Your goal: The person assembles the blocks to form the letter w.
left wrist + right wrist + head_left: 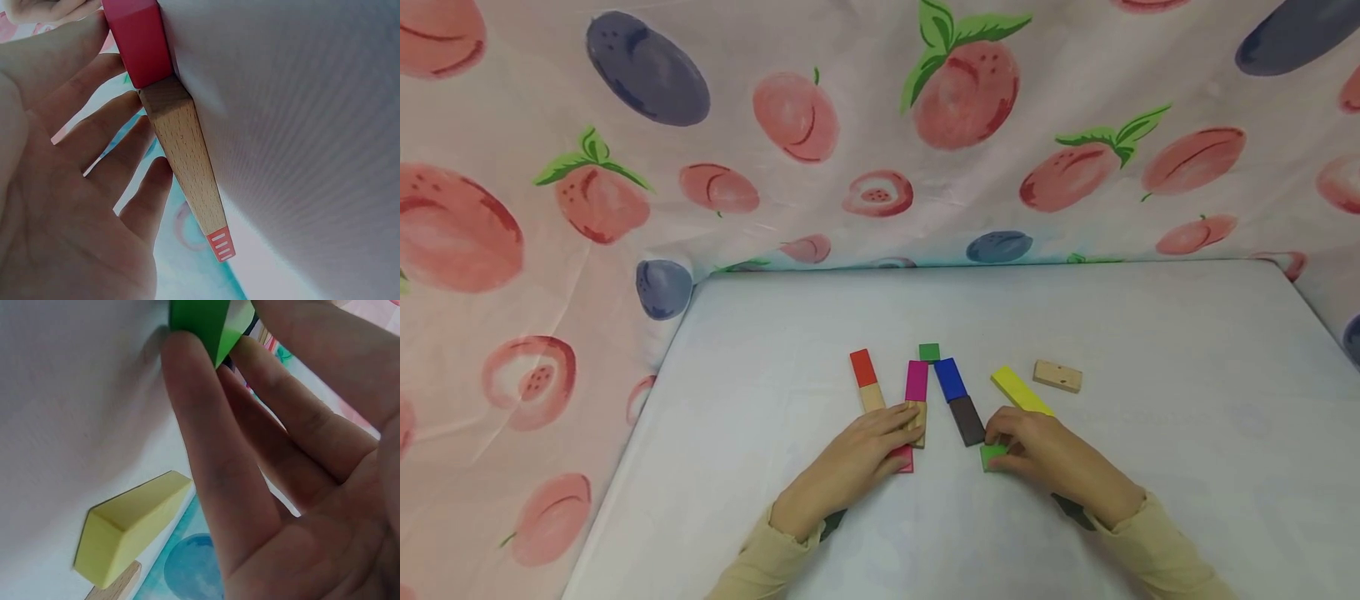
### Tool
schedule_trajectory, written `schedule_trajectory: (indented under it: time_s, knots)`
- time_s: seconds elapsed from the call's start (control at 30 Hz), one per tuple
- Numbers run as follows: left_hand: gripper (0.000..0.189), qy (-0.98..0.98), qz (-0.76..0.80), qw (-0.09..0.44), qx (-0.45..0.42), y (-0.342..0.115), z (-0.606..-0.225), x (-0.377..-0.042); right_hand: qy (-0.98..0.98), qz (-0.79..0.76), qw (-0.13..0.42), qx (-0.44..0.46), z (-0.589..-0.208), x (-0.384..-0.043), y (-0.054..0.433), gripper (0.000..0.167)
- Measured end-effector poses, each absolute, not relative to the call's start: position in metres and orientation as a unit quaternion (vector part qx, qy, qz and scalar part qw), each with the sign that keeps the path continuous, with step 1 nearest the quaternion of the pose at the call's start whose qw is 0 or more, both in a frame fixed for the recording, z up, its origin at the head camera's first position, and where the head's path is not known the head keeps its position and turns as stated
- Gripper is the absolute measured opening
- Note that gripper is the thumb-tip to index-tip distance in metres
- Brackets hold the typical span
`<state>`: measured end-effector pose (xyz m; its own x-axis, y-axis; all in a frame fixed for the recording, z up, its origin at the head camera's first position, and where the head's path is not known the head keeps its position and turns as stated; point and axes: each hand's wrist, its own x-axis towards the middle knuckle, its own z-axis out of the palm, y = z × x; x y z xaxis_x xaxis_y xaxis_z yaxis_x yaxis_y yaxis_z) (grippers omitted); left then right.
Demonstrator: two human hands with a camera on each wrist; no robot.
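Note:
My left hand (868, 442) lies beside the middle-left row, its fairly straight fingers touching a natural wood block (187, 150) and its thumb against a pinkish-red block (140, 44). Those two blocks meet end to end, with a magenta block (917, 381) at the far end of the row. My right hand (1037, 442) pinches a bright green block (993, 457) between thumb and fingers on the table. That block sits at the near end of a dark brown block (967, 420), which adjoins a blue block (951, 379). Fingers hide part of the green block.
Left of the rows, a red block (863, 367) meets another natural wood block (872, 397). A dark green block (929, 352) lies behind the magenta and blue ones. To the right are a yellow block (1021, 391) and a loose wood block (1057, 376). Fruit-patterned cloth (820, 200) surrounds the white table (1210, 358).

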<state>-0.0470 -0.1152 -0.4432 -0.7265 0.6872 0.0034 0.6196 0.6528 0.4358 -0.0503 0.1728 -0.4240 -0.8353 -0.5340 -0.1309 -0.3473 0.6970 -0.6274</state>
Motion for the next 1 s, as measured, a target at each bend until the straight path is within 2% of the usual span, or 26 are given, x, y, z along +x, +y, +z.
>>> schedule_trajectory:
  time_s: [0.5,1.0]
  knots:
    - [0.045,0.905,0.207,0.075,0.364,-0.1159,-0.4451,-0.0476,0.906,-0.312,0.148,-0.243,-0.425,-0.0507,0.172,0.024]
    - [0.046,0.905,0.207,0.08,0.364,-0.1158,-0.4443,-0.0477,0.909,-0.315,0.118,-0.246,-0.4277,-0.05,0.1711,0.024]
